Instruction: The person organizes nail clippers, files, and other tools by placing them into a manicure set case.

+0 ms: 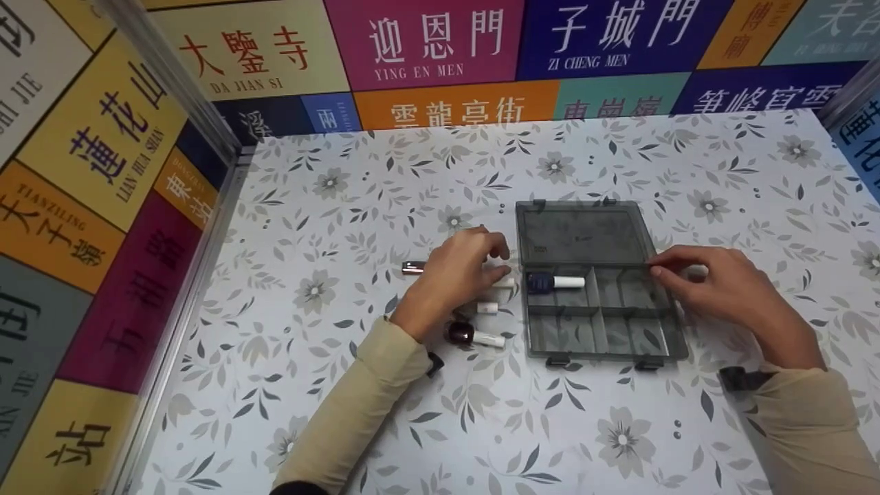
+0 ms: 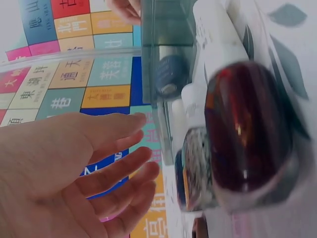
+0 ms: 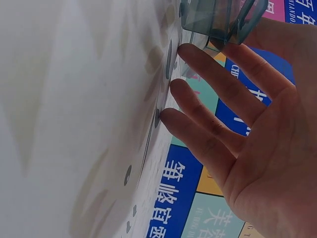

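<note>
A grey see-through compartment box (image 1: pixel 597 289) lies with its lid (image 1: pixel 584 234) folded back. In its upper left compartment rests a dark blue nail polish bottle (image 1: pixel 542 282) with a white cap. My right hand (image 1: pixel 729 283) pinches the box's right edge near the hinge between thumb and index finger; its other fingers (image 3: pixel 213 139) spread beside it. My left hand (image 1: pixel 454 268) hovers left of the box, fingers loosely bent, holding nothing. Close to it lie a dark red nail polish bottle (image 2: pixel 247 129) and a glittery one (image 2: pixel 199 168). The left hand partly hides other bottles in the head view.
A silvery-ended item (image 1: pixel 412 267) pokes out left of the left hand. White floral sheeting (image 1: pixel 385 179) covers the table. Panels with printed place names (image 1: pixel 440 41) stand along the back and the left side (image 1: pixel 103 172).
</note>
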The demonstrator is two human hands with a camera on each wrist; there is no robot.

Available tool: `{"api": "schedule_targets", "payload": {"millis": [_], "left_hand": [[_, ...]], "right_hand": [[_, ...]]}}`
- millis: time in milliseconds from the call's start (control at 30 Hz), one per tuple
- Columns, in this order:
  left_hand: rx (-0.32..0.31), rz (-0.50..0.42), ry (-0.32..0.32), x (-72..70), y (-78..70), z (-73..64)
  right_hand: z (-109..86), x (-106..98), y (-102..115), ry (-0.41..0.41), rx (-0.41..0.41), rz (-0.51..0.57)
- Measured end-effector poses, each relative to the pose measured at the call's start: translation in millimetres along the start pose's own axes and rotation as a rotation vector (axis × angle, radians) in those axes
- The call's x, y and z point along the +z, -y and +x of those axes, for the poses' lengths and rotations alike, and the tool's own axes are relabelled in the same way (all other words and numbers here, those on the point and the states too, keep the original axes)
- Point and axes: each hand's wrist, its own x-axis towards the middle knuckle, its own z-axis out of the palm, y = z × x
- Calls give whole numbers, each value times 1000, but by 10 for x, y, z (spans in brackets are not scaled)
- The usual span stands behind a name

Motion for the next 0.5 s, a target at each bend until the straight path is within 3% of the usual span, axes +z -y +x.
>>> {"api": "schedule_targets", "payload": {"millis": [233, 500], "left_hand": [[-31, -10, 49, -50, 127, -69], [-72, -23, 91, -79, 162, -85]], "right_hand": [[0, 10, -5, 1, -17, -7], [-2, 20, -16, -4, -21, 18]]}}
